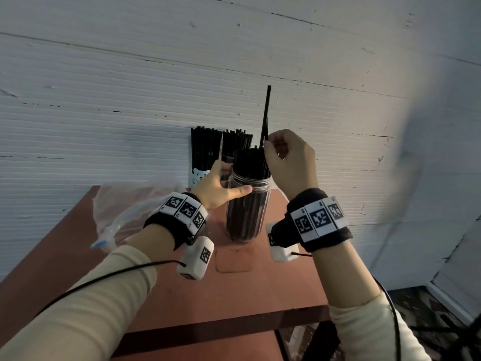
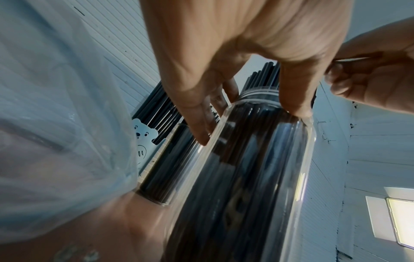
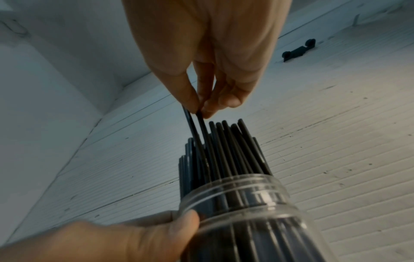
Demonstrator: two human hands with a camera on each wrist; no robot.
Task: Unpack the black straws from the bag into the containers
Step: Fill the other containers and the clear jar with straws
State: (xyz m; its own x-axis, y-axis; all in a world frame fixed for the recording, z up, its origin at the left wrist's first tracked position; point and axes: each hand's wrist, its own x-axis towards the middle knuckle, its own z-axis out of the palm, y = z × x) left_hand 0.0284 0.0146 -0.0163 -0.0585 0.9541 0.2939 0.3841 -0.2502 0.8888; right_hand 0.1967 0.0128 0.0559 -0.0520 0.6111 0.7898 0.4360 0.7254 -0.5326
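A clear plastic jar (image 1: 247,212) packed with black straws stands on the reddish table (image 1: 260,287). My left hand (image 1: 229,182) grips the jar just below its rim, thumb across the front; the left wrist view shows the fingers (image 2: 197,124) wrapped on its wall (image 2: 257,168). Above the jar mouth, my right hand (image 1: 268,144) pinches two black straws (image 3: 193,127) between thumb and fingertips. One held straw (image 1: 266,113) sticks up well above the hand; their lower ends sit among the straws in the jar (image 3: 246,212). The clear bag (image 1: 122,212) lies crumpled on the left.
Two more containers full of black straws stand against the white ribbed wall behind the jar: one with a bear print (image 1: 201,162) and one beside it (image 1: 235,144). The table ends close to the right of the jar and at its near edge (image 1: 234,319).
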